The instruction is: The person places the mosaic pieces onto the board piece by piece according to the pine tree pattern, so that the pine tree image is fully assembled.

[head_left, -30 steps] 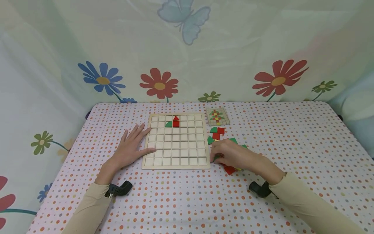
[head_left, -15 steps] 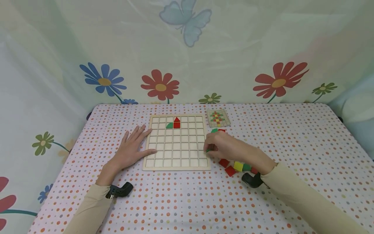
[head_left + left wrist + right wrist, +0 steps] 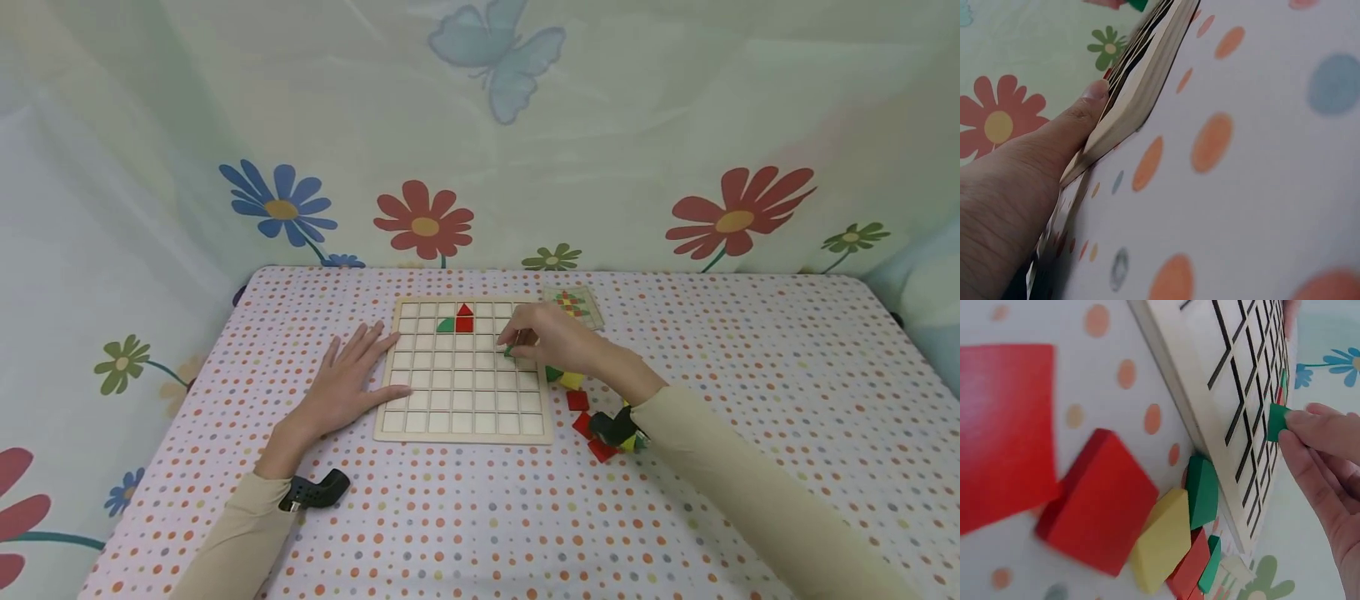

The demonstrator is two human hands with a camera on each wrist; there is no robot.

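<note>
A wooden grid board (image 3: 442,400) lies on the dotted cloth. In its upper rows sit a red triangle (image 3: 464,309), a red square (image 3: 464,324) below it and a green curved-edge tile (image 3: 447,326) to the square's left. My right hand (image 3: 562,342) pinches a small green tile (image 3: 1277,422) between thumb and fingertips, above the board's right part; the fingers partly hide this tile in the head view. With fingers spread, my left hand (image 3: 341,383) rests at the board's left edge, its thumb (image 3: 1079,119) over the rim.
Right of the board lie several loose tiles, among them a red one (image 3: 577,400), a yellow one (image 3: 1163,540) and a green one (image 3: 1202,490). A pattern card (image 3: 594,317) lies behind my right hand, partly covered. Flowered cloth (image 3: 322,108) hangs behind the table.
My right hand has moved from the loose tiles left and away from me, over the board, carrying the green tile. The left hand stays at the board's edge.
</note>
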